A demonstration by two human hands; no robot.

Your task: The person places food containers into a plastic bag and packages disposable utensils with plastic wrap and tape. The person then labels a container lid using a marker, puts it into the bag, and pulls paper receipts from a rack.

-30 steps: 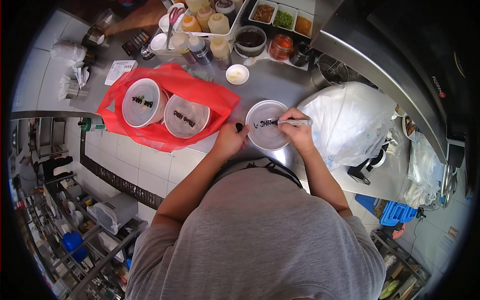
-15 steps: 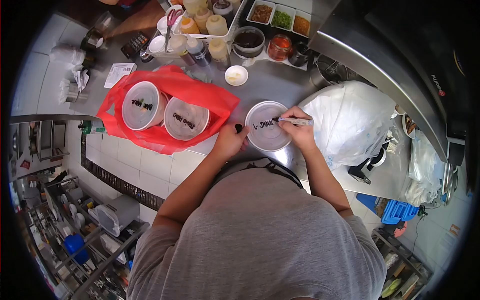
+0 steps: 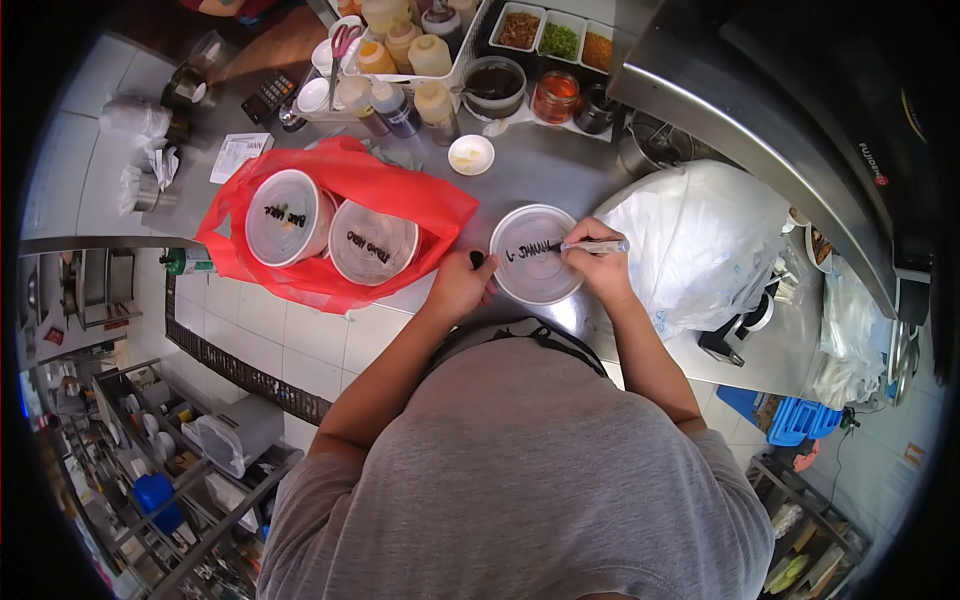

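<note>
A round lidded container (image 3: 530, 275) stands on the steel counter with black handwriting on its lid. My right hand (image 3: 600, 268) is closed on a marker (image 3: 598, 246), whose tip meets the lid at the right end of the writing. At the container's left edge my left hand (image 3: 464, 283) is closed around a small black cap (image 3: 477, 259). Further left, a red bag (image 3: 440, 205) lies open around two more lidded containers, a left one (image 3: 283, 240) and a right one (image 3: 372, 262), both with black writing on the lids.
Right of the container sits a big white plastic bag (image 3: 690, 240). Behind are a small white dish (image 3: 471, 155), squeeze bottles (image 3: 434, 105), a dark sauce tub (image 3: 494, 88), a red jar (image 3: 556, 97) and a calculator (image 3: 269, 96). A steel appliance (image 3: 740, 120) overhangs the back right.
The marker in my right hand has moved slightly rightward over the lid, and the black writing there has grown longer. My left hand has stayed in place.
</note>
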